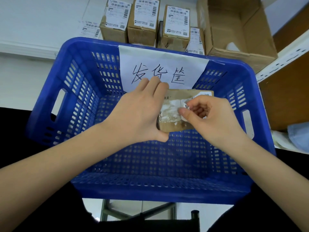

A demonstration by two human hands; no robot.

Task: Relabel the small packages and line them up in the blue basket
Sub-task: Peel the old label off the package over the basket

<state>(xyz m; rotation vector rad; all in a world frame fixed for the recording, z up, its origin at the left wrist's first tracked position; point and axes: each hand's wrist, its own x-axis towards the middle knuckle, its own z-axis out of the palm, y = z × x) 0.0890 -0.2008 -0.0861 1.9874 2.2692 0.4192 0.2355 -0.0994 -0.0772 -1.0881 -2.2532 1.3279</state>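
Head view, basket: we see a blue basket (70, 91) with slotted walls filling the middle of the frame, its floor bare of packages.
Head view, sign: a white paper sign (160, 67) with dark handwritten characters hangs over the far wall of the basket.
Head view, package in hand: we note one small brown package (173, 111) held above the basket interior, near the far wall; its top face carries torn white label residue.
Head view, left hand: the left hand (138, 113) grips the package at its left end, fingers over the far edge, thumb under the near edge.
Head view, right hand: the right hand (212, 114) has its fingers curled, and thumb and forefinger pinch a crumpled label scrap (187, 107) at the package's right part. We cannot tell whether the scrap is fully detached.
Head view, surface: a white tabletop (33, 30) lies behind the basket; a loose label sheet (89, 28) lies flat on it.
Head view, waiting stock: four small labelled cartons (143, 19) stand in a row just beyond the far rim of the basket.
Head view, room: an open cardboard box (237, 29) sits at upper right, beside a white slotted shelf upright (284, 59) with brown panels; a light blue cloth (299, 136) shows at the right edge.
Head view, below: a metal frame (138, 211) and pale floor show under the near rim of the basket.
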